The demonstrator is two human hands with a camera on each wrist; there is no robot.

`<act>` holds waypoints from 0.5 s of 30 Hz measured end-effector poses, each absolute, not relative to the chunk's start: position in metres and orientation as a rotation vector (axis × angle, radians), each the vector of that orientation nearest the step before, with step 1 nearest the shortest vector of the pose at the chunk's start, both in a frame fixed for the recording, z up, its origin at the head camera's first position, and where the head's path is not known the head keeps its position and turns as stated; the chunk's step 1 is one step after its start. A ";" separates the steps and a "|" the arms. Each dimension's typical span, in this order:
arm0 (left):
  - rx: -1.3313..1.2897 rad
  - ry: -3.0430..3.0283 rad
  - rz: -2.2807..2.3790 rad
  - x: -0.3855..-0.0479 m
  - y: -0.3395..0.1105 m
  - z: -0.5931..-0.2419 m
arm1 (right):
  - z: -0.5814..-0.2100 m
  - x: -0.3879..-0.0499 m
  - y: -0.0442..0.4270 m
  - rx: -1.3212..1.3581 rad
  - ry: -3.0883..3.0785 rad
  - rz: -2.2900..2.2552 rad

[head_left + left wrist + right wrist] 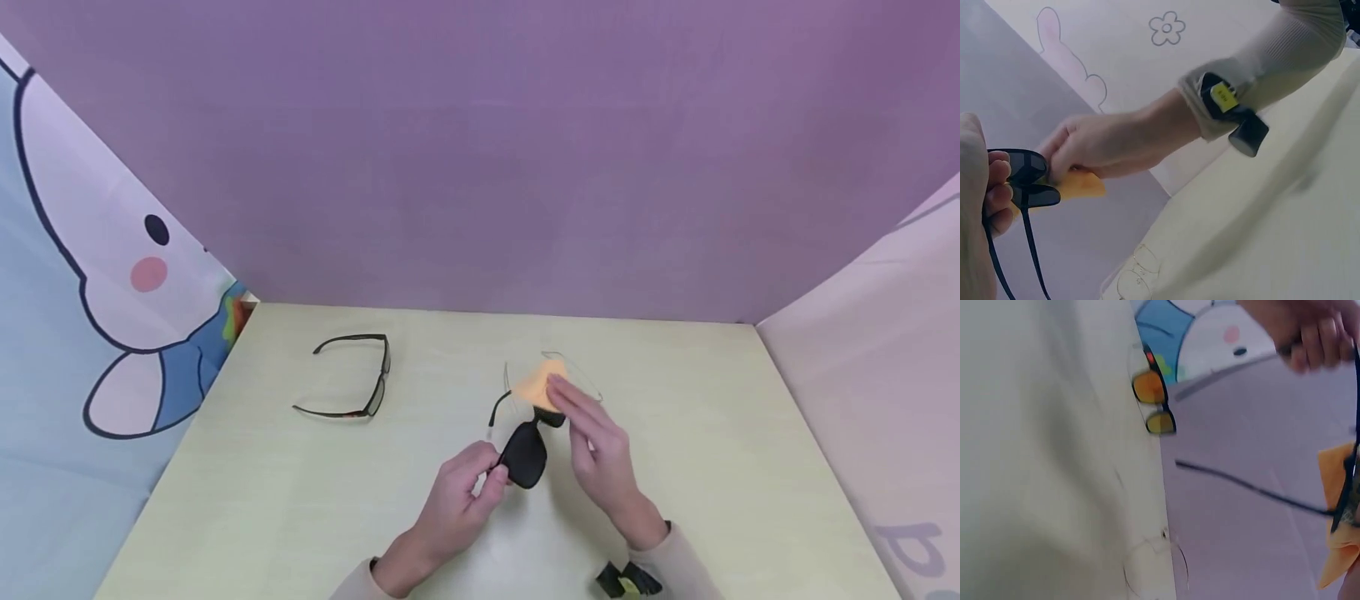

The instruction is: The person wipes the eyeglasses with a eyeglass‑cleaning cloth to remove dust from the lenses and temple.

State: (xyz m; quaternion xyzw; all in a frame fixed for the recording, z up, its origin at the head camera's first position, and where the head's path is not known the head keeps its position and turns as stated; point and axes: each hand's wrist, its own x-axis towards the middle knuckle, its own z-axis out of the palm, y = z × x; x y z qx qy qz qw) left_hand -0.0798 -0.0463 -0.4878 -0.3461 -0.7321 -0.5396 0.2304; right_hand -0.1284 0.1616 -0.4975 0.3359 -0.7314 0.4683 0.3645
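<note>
My left hand (461,498) grips a pair of black sunglasses (523,456) by one end of the frame, thumb beside the dark lens. They hang above the table with their temples unfolded. At the far lens, my right hand (602,450) holds an orange cloth (542,386) against the glass. In the right wrist view the cloth (1335,481) shows on either side of the frame, so it folds around that lens. Part of the far lens is hidden by the cloth and fingers.
Black-framed glasses (383,375) lie with temples spread at the table's left. Thin wire-rimmed glasses (1135,275) lie on the table behind the hands. A purple panel (480,167) rises at the back edge, with printed cloth panels (135,250) at the sides.
</note>
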 end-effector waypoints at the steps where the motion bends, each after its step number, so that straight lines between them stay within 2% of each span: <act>1: -0.955 -2.010 -1.480 -0.080 -0.046 -0.487 | -0.498 -0.130 0.163 0.833 -1.902 1.211; 4: -0.962 -2.008 -1.477 -0.080 -0.046 -0.486 | -0.499 -0.131 0.164 0.807 -1.910 1.198; 11: -0.926 -2.074 -1.500 -0.080 -0.047 -0.486 | -0.502 -0.119 0.154 0.968 -1.785 1.206; 15: -0.928 -2.069 -1.509 -0.080 -0.048 -0.487 | -0.502 -0.120 0.152 0.927 -1.816 1.230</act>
